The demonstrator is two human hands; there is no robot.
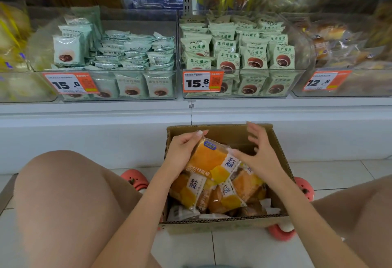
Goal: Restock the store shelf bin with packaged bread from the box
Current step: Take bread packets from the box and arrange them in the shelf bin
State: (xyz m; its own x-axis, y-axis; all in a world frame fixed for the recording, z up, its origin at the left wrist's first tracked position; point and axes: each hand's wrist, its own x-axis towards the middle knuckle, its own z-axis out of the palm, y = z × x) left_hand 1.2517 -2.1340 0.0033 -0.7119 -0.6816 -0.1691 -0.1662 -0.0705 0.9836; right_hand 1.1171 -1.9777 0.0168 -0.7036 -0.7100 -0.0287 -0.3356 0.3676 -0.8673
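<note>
My left hand point(183, 154) pinches the top bread pack point(212, 159) by its upper edge, thumb over the wrapper, lifting it just above the pile in the box point(280, 140) at lower centre of the frame. My right hand point(259, 153) hovers at the pack's right side, fingers spread and holding nothing, seemingly ready to steady it. More orange packs point(227, 195) lie loose beneath, so I judge the edge grip keeps them undisturbed. The likely target is the clear bin point(297, 34) at upper right, which holds similar bread, above its 12.8 tag point(325, 81). The green-pack bins point(178, 72) in the middle already look full.
</note>
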